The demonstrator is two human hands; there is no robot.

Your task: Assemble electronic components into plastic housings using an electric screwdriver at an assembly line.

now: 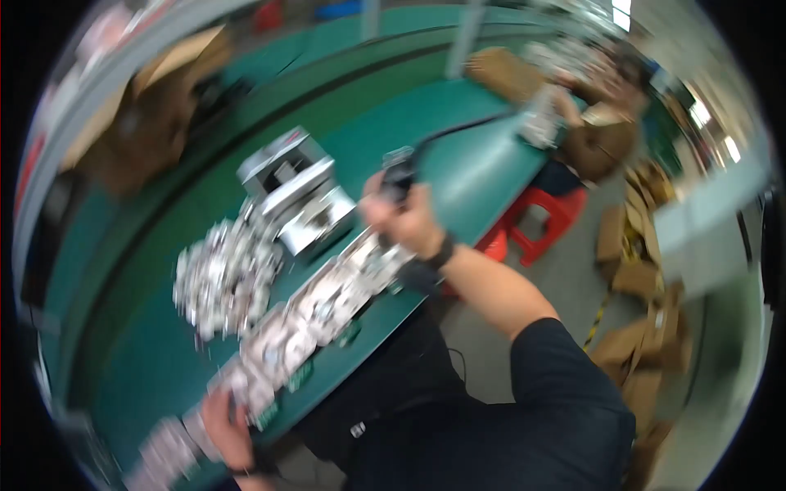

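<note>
Motion blurs the picture. My right hand point(409, 217) is closed around a black handheld power tool point(399, 178) with a black cord, held above the far end of a row of parts. The tool's tip cannot be made out. The row is made of white plastic housings point(315, 307), lying end to end along the bench's near edge, with small green pieces point(300, 375) at their near side. At the lower left, my left hand point(225, 425) grips one of these housings, thumb and fingers bent at its edge.
Left of the row lies a pile of small white and metallic parts point(225, 278) on the green bench point(471, 176). Behind it stand silver-white open boxes point(299, 192). A co-worker point(602, 123) sits at the far right near a red stool point(544, 221). Cardboard boxes point(647, 344) line the floor.
</note>
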